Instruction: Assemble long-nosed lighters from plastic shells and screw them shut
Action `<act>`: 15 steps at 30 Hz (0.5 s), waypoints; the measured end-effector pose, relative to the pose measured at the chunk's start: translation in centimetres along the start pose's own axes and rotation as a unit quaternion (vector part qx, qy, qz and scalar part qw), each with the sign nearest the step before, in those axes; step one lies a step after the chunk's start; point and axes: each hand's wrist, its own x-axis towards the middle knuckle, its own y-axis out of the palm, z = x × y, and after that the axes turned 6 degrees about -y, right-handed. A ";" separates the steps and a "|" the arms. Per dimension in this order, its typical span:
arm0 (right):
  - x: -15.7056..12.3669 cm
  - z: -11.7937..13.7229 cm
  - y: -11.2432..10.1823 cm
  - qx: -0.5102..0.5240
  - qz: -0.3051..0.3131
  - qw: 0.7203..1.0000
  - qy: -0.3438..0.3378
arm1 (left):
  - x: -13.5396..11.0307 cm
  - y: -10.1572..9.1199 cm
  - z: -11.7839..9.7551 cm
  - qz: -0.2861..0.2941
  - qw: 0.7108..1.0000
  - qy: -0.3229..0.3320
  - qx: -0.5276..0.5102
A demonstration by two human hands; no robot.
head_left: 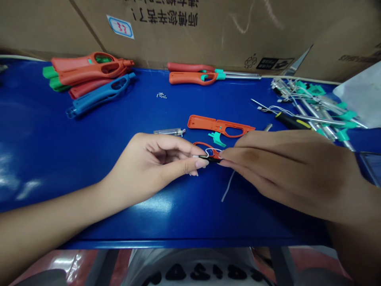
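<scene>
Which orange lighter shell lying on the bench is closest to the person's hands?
The open half-shell alone just beyond the left hand and right hand pinching a small black part; the other orange shells lie far back by the cardboard boxes.

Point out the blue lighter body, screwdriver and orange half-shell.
Blue lighter body (99, 94): head view, on its grip.
Screwdriver (291, 121): head view, on its handle.
Orange half-shell (214, 124): head view, on its front.

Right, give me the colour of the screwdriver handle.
The screwdriver handle is black with a yellow band; the head view shows it.
</scene>
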 end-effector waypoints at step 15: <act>0.5 0.5 0.2 -0.033 -0.020 0.999 0.027 | 0.0 0.0 0.0 0.016 0.999 -0.007 -0.049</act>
